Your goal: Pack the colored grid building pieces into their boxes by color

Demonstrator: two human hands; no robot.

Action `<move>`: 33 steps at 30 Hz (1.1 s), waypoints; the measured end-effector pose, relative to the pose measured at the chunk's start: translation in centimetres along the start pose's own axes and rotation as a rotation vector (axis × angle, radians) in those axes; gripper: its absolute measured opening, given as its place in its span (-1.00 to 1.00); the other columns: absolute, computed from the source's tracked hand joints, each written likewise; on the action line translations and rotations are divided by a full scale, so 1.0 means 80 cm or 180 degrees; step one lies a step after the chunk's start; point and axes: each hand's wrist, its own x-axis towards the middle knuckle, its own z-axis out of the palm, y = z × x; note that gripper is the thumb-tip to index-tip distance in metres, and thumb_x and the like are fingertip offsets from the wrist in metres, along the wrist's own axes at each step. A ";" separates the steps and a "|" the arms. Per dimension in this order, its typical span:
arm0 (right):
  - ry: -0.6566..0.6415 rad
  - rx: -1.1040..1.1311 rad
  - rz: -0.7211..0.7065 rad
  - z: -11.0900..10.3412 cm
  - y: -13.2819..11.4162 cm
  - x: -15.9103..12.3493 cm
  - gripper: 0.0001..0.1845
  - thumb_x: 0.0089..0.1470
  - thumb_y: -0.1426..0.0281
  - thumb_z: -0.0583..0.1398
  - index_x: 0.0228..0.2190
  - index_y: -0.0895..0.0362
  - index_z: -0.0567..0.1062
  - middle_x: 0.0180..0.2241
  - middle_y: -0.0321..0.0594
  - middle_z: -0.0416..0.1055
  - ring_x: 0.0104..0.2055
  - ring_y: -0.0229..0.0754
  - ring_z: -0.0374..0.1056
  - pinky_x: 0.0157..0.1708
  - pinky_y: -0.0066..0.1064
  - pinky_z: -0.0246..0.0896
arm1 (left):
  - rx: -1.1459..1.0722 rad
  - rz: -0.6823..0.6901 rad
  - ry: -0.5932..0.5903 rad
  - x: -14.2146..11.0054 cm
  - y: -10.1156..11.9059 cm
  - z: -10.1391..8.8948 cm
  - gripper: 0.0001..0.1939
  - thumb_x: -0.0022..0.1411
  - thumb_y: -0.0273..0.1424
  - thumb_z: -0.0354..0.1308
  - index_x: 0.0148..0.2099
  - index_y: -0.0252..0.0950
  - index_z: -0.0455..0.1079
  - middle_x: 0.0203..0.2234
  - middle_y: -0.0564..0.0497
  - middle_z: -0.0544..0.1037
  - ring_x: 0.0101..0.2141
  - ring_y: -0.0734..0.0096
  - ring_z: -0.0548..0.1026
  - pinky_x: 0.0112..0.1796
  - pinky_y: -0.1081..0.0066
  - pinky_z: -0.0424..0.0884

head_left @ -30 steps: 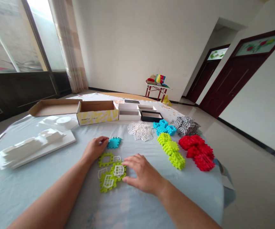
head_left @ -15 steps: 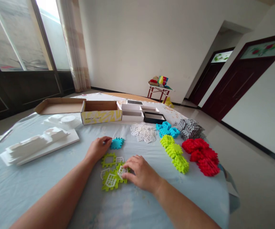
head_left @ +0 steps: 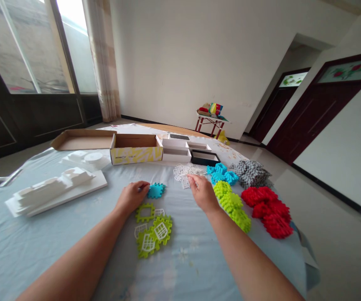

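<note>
White lattice pieces [head_left: 185, 174] meet the right hand [head_left: 203, 193], its grip unclear; the curled left hand [head_left: 132, 197] touches a cyan tile [head_left: 156, 190].

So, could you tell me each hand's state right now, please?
Left hand: curled at the cyan plastic piece; grip unclear.
Right hand: curled over the white lattice pieces; grip unclear.

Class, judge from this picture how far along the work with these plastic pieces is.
Done: two green frames hold white grids. In hand: the right hand is at the white pile, and the left hand is beside a blue piece. Left: one empty green frame, plus the green, blue, grey and red stacks.
</note>
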 end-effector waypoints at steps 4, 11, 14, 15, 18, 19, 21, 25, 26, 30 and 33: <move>0.0289 0.0011 0.0188 0.000 0.019 0.005 -0.67 0.10 0.38 0.02 -0.13 0.21 0.42 -0.15 -0.01 0.42 -0.07 -0.08 0.28 -0.04 -0.21 0.16 | -0.0026 0.0021 0.0022 0.000 0.000 0.000 -0.65 0.10 -0.18 -0.03 -0.23 -0.21 0.48 -0.37 0.02 0.59 -0.33 0.32 0.49 -0.33 0.47 0.33; -0.0852 0.0732 0.0049 0.004 -0.031 -0.041 -0.80 0.02 0.40 0.15 -0.26 0.10 0.49 -0.33 -0.21 0.45 -0.29 -0.23 0.33 -0.21 -0.37 0.24 | -0.0051 0.0008 0.0026 0.000 -0.001 0.003 -0.66 0.11 -0.19 -0.04 -0.23 -0.21 0.49 -0.38 0.02 0.59 -0.34 0.32 0.49 -0.32 0.46 0.32; -0.1309 0.0916 -0.0202 0.001 -0.055 -0.053 -0.81 -0.02 0.40 0.20 -0.29 0.11 0.50 -0.35 -0.24 0.44 -0.27 -0.25 0.30 -0.18 -0.40 0.20 | -0.0062 0.0016 0.0020 0.001 -0.002 0.004 -0.66 0.11 -0.19 -0.04 -0.22 -0.21 0.49 -0.38 0.02 0.59 -0.35 0.33 0.50 -0.32 0.46 0.32; -0.1429 0.0957 -0.0304 0.000 -0.060 -0.055 -0.81 -0.03 0.39 0.22 -0.29 0.11 0.50 -0.34 -0.23 0.44 -0.24 -0.25 0.29 -0.16 -0.41 0.18 | -0.0066 0.0018 0.0020 0.001 -0.003 0.004 -0.66 0.11 -0.19 -0.04 -0.22 -0.21 0.49 -0.38 0.02 0.59 -0.35 0.33 0.50 -0.33 0.46 0.32; -0.1724 0.0954 -0.0571 0.001 -0.069 -0.061 -0.74 -0.05 0.36 0.25 -0.25 0.12 0.50 -0.32 -0.21 0.42 -0.20 -0.23 0.26 -0.11 -0.40 0.14 | -0.0077 0.0018 0.0029 0.000 -0.003 0.004 -0.66 0.11 -0.20 -0.03 -0.23 -0.21 0.49 -0.39 0.02 0.59 -0.37 0.34 0.50 -0.34 0.46 0.32; -0.1802 0.0919 -0.0632 0.003 -0.070 -0.062 -0.72 -0.06 0.34 0.25 -0.23 0.12 0.50 -0.31 -0.21 0.41 -0.18 -0.22 0.25 -0.11 -0.40 0.14 | -0.0079 0.0017 0.0035 0.000 -0.003 0.004 -0.66 0.10 -0.20 -0.03 -0.22 -0.21 0.49 -0.38 0.02 0.59 -0.36 0.34 0.50 -0.33 0.47 0.32; -0.1925 0.0835 -0.0724 0.005 -0.072 -0.064 -0.68 -0.05 0.32 0.24 -0.19 0.12 0.48 -0.29 -0.19 0.39 -0.17 -0.20 0.23 -0.10 -0.38 0.12 | -0.0079 0.0015 0.0044 -0.001 -0.002 0.003 -0.66 0.11 -0.19 -0.03 -0.22 -0.21 0.49 -0.38 0.02 0.59 -0.36 0.34 0.50 -0.33 0.47 0.32; -0.2078 0.0708 -0.0814 0.007 -0.073 -0.064 -0.67 -0.01 0.32 0.21 -0.15 0.12 0.46 -0.27 -0.18 0.35 -0.14 -0.19 0.21 -0.07 -0.38 0.10 | -0.0079 -0.0005 0.0040 -0.002 -0.001 0.003 -0.65 0.11 -0.19 -0.04 -0.21 -0.21 0.48 -0.38 0.03 0.59 -0.35 0.34 0.49 -0.32 0.47 0.32; -0.2104 0.0692 -0.0814 0.007 -0.073 -0.063 -0.67 -0.01 0.33 0.22 -0.16 0.13 0.45 -0.27 -0.18 0.35 -0.14 -0.19 0.21 -0.07 -0.38 0.10 | -0.0079 -0.0010 0.0037 -0.002 0.000 0.003 -0.65 0.11 -0.19 -0.04 -0.21 -0.21 0.48 -0.38 0.03 0.59 -0.35 0.34 0.49 -0.32 0.47 0.32; -0.2130 0.0675 -0.0697 0.007 -0.070 -0.061 -0.69 -0.08 0.33 0.27 -0.24 0.13 0.45 -0.29 -0.20 0.32 -0.13 -0.18 0.20 -0.08 -0.38 0.11 | -0.0076 -0.0027 0.0024 -0.002 0.002 0.002 -0.65 0.10 -0.19 -0.03 -0.22 -0.22 0.49 -0.38 0.02 0.59 -0.36 0.35 0.49 -0.31 0.47 0.33; -0.2107 0.0727 -0.0565 0.011 -0.067 -0.060 -0.68 -0.17 0.32 0.32 -0.31 0.11 0.44 -0.33 -0.25 0.30 -0.16 -0.18 0.20 -0.12 -0.39 0.14 | -0.0076 -0.0042 0.0005 -0.002 0.003 0.001 -0.65 0.10 -0.19 -0.03 -0.22 -0.22 0.49 -0.38 0.02 0.59 -0.35 0.34 0.49 -0.31 0.47 0.33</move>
